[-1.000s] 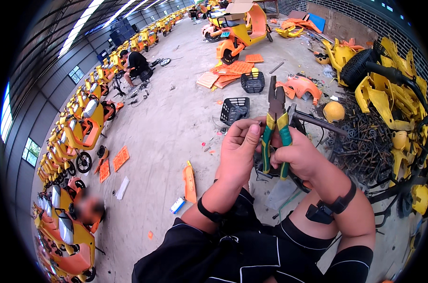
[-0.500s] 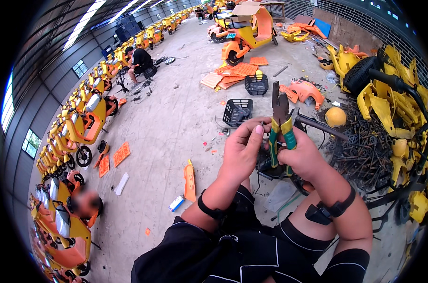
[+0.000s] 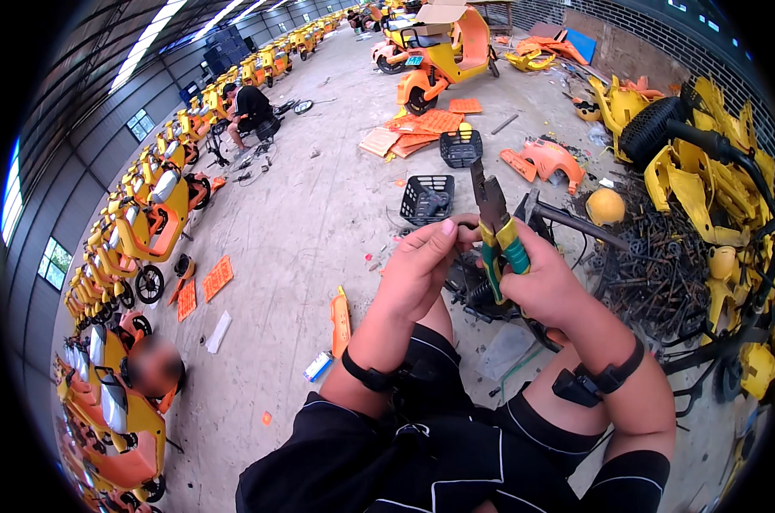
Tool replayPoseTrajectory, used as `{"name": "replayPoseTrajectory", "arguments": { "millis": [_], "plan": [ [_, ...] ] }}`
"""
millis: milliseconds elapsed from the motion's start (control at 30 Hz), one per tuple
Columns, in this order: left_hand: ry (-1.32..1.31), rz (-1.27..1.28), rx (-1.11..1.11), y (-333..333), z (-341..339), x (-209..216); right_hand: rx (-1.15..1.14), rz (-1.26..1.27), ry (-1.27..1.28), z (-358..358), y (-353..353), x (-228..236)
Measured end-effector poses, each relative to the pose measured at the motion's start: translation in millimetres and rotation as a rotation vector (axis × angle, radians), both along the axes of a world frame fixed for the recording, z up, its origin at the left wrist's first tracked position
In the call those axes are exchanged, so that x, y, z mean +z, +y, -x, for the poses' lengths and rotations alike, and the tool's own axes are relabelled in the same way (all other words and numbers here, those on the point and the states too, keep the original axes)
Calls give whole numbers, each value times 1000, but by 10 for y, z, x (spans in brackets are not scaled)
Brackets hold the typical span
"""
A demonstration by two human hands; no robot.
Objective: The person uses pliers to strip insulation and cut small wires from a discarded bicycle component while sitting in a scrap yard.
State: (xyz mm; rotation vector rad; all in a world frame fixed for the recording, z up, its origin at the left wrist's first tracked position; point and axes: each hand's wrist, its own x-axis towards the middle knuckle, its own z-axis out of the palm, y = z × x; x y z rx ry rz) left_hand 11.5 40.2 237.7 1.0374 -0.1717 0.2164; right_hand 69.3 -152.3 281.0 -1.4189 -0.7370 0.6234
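- Lap end: black straps on the wrists, over black shorts. No change worth logging.
- Left hand: thumb and fingers pinching a small dark piece. Hand has moved slightly left over the last half second; thumb now leans left, and the piece shows as a curve past the fingertips. Its far end is hidden.
- Right hand: wrapped round the green-and-yellow handles of the pliers. Tool has swung from near upright to leaning left, nose away from the wearer. Handles look closer together; part may be viewing angle.
- Dark piece sits between the hands, just beside the pliers near the yellow collars. Can't tell if they touch, or if the jaws have anything in them.
- Meaning, my read: tool and piece are being lined up with each other; bite unconfirmed.
- Just beyond the right hand: hammer, same spot as before. Support under it unclear.
- Floor beyond: black basket with dark bits inside, pile of dark metal parts to the right, yellow dome at its edge. Unchanged.
- Further: orange panels stacked loosely, co-worker sitting low to the left, yellow-orange scooter up the middle. Nothing new.
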Motion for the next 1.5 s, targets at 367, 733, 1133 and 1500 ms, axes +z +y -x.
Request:
{"name": "replayPoseTrajectory", "arguments": {
  "millis": [367,733,1133,1500],
  "plan": [
    [14,151,105,109,48,58,-201,-539,539,-525,-206,-51],
    [-32,-49,247,33,-60,-61,-293,-813,442,-701,-308,-62],
    [-206,-67,61,-33,66,-12,-354,13,-943,-226,-117,39],
    [-273,-105,53,-18,197,45,-427,59,-1352,-180,-43,21]
  ]
}}
